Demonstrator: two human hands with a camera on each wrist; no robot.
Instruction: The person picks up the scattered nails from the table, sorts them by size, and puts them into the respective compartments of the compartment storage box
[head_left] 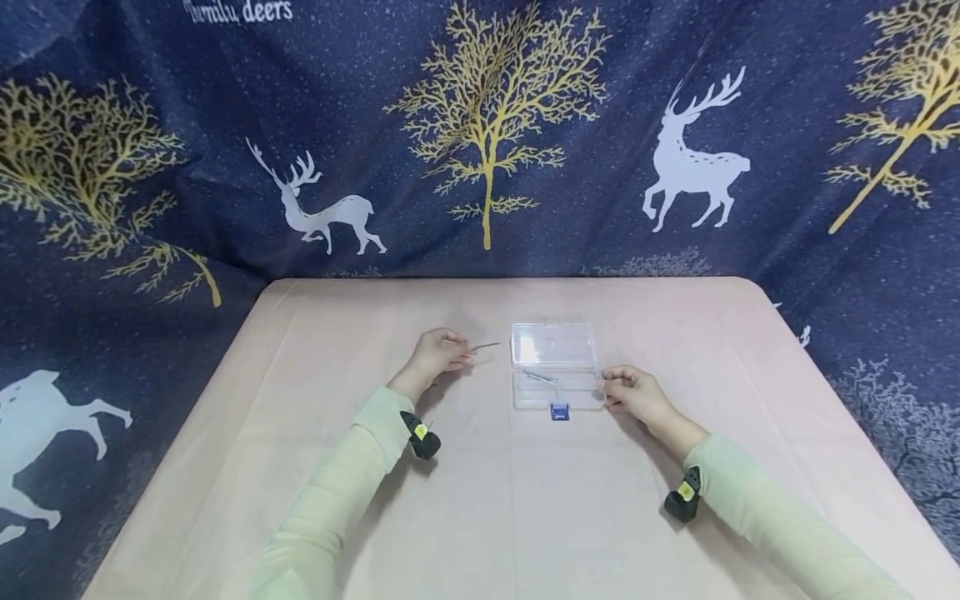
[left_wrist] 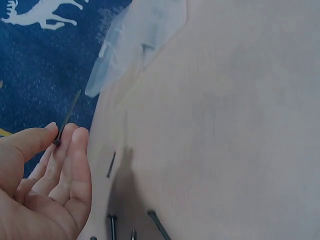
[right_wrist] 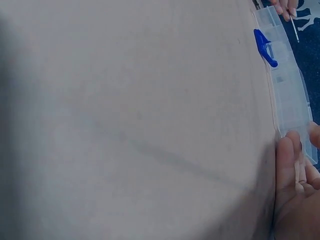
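Observation:
My left hand (head_left: 441, 355) pinches a thin dark nail (left_wrist: 70, 114) near its head, between thumb and fingers. The shank points toward a clear plastic box (head_left: 570, 402). That box lies with its lid (head_left: 561, 345) folded back and its blue latch (head_left: 560, 412) at the front. A few slim metal pieces (head_left: 540, 377), like nails, lie inside it. At the box's right end, my right hand (head_left: 636, 395) grips the side wall between thumb and fingers. In the right wrist view, the fingers (right_wrist: 286, 165) lie along the outside of the box.
Several loose nails (left_wrist: 159, 225) lie on the pale tablecloth (head_left: 480, 517) below my left hand, mostly hidden by the hand and arm in the head view. A dark blue curtain (head_left: 420, 242) with deer and trees hangs behind the table's far edge.

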